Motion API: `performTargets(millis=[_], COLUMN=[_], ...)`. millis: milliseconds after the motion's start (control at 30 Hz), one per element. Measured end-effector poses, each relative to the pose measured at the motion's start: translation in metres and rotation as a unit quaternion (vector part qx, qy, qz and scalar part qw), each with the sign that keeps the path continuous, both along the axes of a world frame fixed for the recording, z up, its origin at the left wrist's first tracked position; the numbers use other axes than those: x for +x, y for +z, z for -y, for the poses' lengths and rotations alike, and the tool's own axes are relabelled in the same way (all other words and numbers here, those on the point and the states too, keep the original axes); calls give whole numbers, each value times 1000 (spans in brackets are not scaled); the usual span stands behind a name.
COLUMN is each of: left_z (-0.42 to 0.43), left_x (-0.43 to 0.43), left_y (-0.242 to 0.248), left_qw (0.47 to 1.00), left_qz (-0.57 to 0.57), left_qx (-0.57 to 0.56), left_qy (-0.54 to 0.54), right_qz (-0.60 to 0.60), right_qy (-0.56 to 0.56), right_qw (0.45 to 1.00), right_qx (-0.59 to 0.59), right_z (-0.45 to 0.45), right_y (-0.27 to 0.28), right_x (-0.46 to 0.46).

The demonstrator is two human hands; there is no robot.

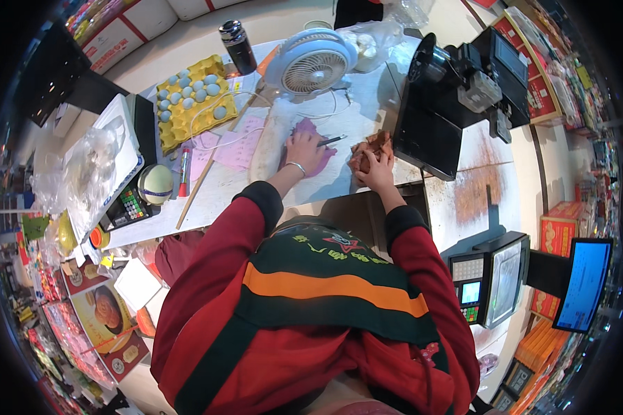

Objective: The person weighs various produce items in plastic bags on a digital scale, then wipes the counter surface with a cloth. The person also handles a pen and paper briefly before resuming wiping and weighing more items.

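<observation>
My left hand, with a bracelet at the wrist, lies on a crumpled purple cloth on the white table. A dark pen sticks out beside its fingertips; whether the fingers grip pen or cloth cannot be made out. To the right, my right hand has its fingers curled into a crumpled brown cloth near the table's front edge. Left of my left hand are a long whitish roll-shaped thing and pink written slips.
A blue-white fan with a white cable stands behind the hands. Left are a yellow egg tray, a wooden stick, a red marker and a dark flask. A black machine borders the right; a scale stands nearer.
</observation>
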State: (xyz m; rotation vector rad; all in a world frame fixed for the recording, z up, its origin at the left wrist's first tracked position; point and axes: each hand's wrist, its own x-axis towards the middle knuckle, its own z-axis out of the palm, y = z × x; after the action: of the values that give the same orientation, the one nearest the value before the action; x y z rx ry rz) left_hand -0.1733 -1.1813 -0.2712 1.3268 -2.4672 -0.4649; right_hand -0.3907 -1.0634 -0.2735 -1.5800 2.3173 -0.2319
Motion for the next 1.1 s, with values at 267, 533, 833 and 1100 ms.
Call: performTargets(millis=[267,533,833,1100], left_z=[-7,-13,-43,-138], left_x=[-5,104,154,104], left_y=[16,10,4,63], left_qw=[996,970,961,985], left_qz=[-42,12,-85,9], left_qx=[77,113,201,153], left_qy=[22,215,168,-80], right_qz=[174,602,635,184], right_qy=[-70,-271,-191,284], right_qw=[980,727,724,915], right_qx=[-71,-189,-191,-219], right_z=[10,-35,-25,-71], right_y=[-27,12,81,109], right_x=[6,15,71,147])
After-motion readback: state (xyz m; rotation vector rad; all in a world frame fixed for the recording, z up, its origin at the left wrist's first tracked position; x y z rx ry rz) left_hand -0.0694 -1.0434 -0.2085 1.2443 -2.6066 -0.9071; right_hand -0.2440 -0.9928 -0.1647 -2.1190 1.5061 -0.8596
